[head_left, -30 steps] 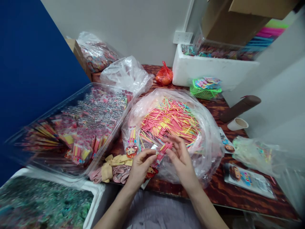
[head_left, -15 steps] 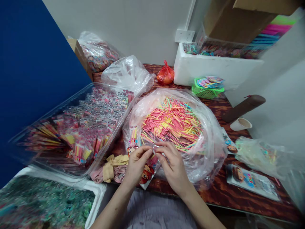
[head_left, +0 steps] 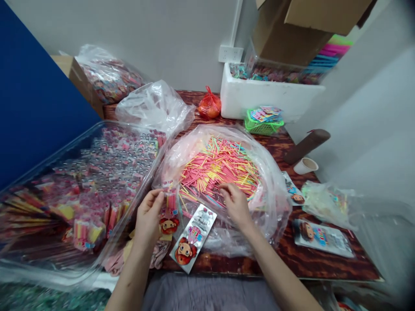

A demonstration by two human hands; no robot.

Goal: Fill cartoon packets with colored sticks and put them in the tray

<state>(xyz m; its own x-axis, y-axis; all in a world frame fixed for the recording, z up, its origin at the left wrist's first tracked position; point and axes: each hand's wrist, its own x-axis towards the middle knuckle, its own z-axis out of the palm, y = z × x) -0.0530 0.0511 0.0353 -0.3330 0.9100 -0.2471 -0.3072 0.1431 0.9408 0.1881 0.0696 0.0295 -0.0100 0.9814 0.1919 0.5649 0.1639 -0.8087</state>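
Note:
Beside the large clear bag, my left hand (head_left: 149,211) pinches the edge of a small clear packet of sticks (head_left: 171,201), with pink and yellow sticks showing inside. My right hand (head_left: 236,205) is over the near part of the pile of thin coloured sticks (head_left: 223,166), its fingers bent and slightly apart, with nothing visible between them. Between my hands lies a silver packet (head_left: 193,239) printed with a red-haired cartoon face. The clear plastic bag (head_left: 275,185) is spread open around the sticks.
On the left, a clear tray (head_left: 142,194) holds many filled packets. Folded cloth (head_left: 158,255) lies by the table edge. Behind stand a green basket (head_left: 264,126), a red bag of fruit (head_left: 209,106) and a white foam box (head_left: 269,97). A paper cup (head_left: 306,166) and brown bottle (head_left: 306,147) are right.
My hands have parted: the left moved left to the packet of sticks, the right forward over the stick pile. The silver packet beneath them is now uncovered. The view has shifted to the right.

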